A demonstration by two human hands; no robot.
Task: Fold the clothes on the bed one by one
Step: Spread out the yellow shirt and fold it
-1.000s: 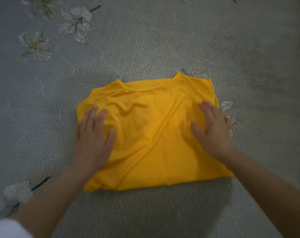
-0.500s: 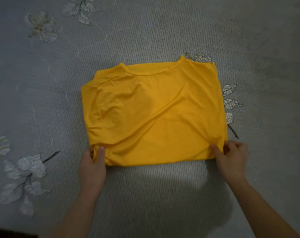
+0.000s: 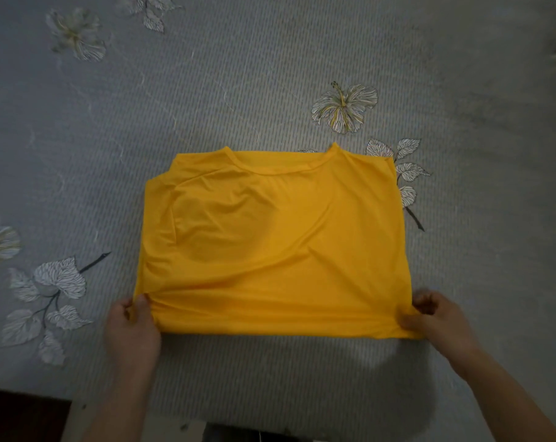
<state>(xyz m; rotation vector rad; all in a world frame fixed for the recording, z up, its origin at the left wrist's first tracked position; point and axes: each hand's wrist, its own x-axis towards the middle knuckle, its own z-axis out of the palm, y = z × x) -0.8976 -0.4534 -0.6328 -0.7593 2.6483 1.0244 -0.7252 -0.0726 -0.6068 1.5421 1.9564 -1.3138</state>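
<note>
Head view: yellow shirt (image 3: 270,244) lies part-folded on the bed (image 3: 270,74), collar on the far side from my fingers (image 3: 424,303). Left hand (image 3: 133,327) pinches the near left corner, thumb on top. Right hand (image 3: 436,320) pinches the near right corner, curled round the hem. Corner grips so the near edge lifts evenly, I'd guess for a fold toward the collar. Flower print (image 3: 343,106) is beyond the collar, leaf print (image 3: 56,282) left of the left hand. Both are flat prints, so nothing blocks.
</note>
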